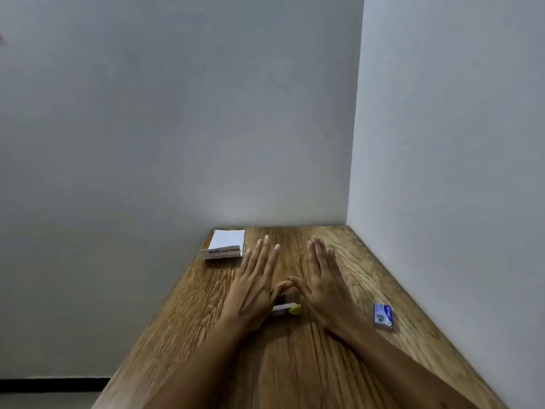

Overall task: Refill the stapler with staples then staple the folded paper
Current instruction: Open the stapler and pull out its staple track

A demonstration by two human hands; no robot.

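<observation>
**On the desk: both hands flat, stapler between them**

On the wooden table [295, 364] both hands lie palm-down, backs up, fingers stretched out straight and pointing toward the far wall. The left hand [253, 287] has its fingers fanned a bit, while the right hand [324, 284] keeps its fingers closer together. Thumbs angle inward and their tips meet, or nearly meet, in the gap between the hands. Neither hand is gripping anything, they're fully spread. Both forearms run in from the bottom edge, converging slightly.

Just under the thumbs, between the two wrists, sits the stapler [287, 309], small, with a white body and a yellow end, partly hidden by the left hand, so I can't tell if it's opened up or closed.

Further out: the folded paper [225, 243] lies at the table's far left corner, printed flap facing the camera, just beyond the left fingertips. The blue staple box [383, 316] is over by the right wall [457, 143], well apart from the right wrist.
</observation>
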